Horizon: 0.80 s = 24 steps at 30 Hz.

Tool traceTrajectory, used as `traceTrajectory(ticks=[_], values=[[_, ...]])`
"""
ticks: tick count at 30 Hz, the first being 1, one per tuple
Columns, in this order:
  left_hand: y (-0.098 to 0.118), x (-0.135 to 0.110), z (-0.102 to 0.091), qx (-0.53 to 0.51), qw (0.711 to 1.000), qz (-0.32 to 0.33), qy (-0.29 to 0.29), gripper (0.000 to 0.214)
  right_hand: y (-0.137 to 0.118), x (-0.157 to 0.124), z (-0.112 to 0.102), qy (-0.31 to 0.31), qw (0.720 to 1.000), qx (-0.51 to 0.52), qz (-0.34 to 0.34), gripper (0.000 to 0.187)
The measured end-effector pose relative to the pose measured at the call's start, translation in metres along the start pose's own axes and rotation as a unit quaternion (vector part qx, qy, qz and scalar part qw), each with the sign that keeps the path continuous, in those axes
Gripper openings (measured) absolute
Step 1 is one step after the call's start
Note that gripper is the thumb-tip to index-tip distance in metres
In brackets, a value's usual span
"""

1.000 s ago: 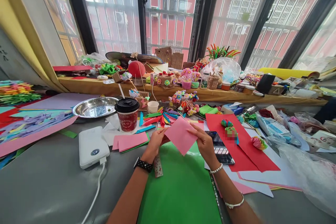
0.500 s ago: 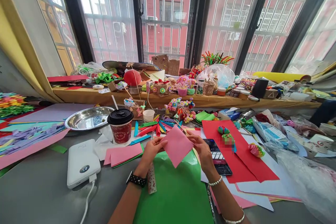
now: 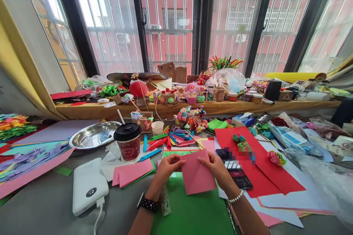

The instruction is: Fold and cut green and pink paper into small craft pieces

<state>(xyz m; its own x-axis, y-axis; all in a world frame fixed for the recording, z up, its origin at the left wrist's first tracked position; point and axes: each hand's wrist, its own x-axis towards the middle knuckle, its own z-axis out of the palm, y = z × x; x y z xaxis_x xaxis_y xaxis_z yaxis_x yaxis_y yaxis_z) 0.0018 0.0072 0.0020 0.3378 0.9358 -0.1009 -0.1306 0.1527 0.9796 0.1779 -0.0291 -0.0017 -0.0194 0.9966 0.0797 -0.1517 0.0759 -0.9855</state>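
Observation:
A square of pink paper [image 3: 198,178] is held up in the air between both hands, with faint creases on its face. My left hand [image 3: 171,168] pinches its upper left corner between thumb and fingers. On the opposite side, my right hand [image 3: 214,167] grips the upper right edge, thumb on the front. Below lies a shiny green sheet [image 3: 193,213] on the grey table, and a patterned ruler-like strip [image 3: 166,202] rests on it near my left wrist. More pink paper pieces [image 3: 135,172] lie left of my left hand.
To the left stand a lidded coffee cup [image 3: 128,145], a white power bank [image 3: 90,187] with a cable and a metal tray [image 3: 79,146]. A phone [image 3: 238,174] and red paper [image 3: 268,169] lie at right. Coloured strips [image 3: 160,143] lie behind my hands; crafts crowd the windowsill [image 3: 91,111].
The pink paper has turned from a diamond position to a nearly upright square. Both hands have moved slightly lower in view, and my right thumb now presses the paper's front.

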Motion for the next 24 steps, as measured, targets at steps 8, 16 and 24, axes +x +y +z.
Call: traceTrajectory(ticks=[8, 16, 24], values=[[0.004, -0.005, 0.005, -0.020, 0.999, -0.005, 0.043, 0.029, -0.004, -0.002, 0.000, -0.011, 0.999, 0.038, 0.029, 0.034], [0.006, -0.007, 0.003, -0.017, 0.999, -0.013, 0.031, 0.026, -0.007, -0.004, 0.003, 0.002, 0.997, 0.051, 0.054, 0.030], [0.005, -0.008, 0.004, -0.022, 0.999, 0.015, 0.047, 0.024, -0.010, -0.004, -0.005, 0.042, 0.995, 0.080, 0.034, 0.017]])
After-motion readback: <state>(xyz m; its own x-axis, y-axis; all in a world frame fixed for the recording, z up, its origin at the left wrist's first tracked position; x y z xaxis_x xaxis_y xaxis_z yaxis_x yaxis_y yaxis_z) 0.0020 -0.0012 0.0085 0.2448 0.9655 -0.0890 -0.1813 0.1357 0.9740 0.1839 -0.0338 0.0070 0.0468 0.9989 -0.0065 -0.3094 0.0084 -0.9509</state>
